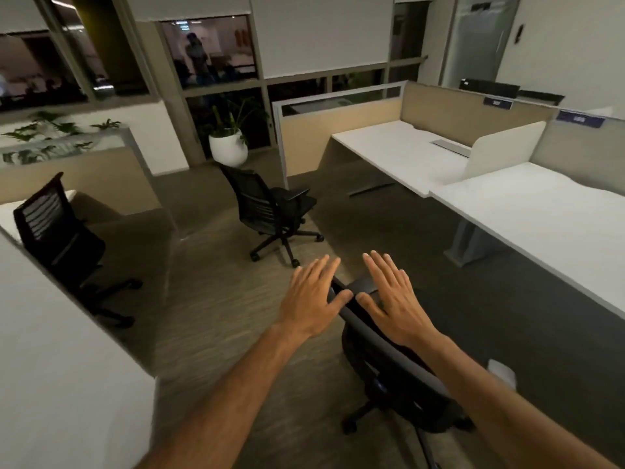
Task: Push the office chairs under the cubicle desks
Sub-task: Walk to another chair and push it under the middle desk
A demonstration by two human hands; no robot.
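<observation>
A black office chair (389, 360) stands right below me in the aisle, its backrest top under my hands. My left hand (314, 299) and my right hand (394, 299) hover flat over that backrest with fingers spread, holding nothing. A second black chair (270, 211) stands loose in the middle of the floor, facing right. A third black chair (57, 238) sits at the left desk (50, 333). Two white cubicle desks, the far one (399, 154) and the near one (541, 211), line the right side, apart from the chairs.
Beige partition panels (338, 130) back the right desks, with a small white divider (500, 147) between them. A white plant pot (228, 147) stands by the windows behind the middle chair. A planter ledge (67, 143) runs along the left. Carpeted aisle lies between the desk rows.
</observation>
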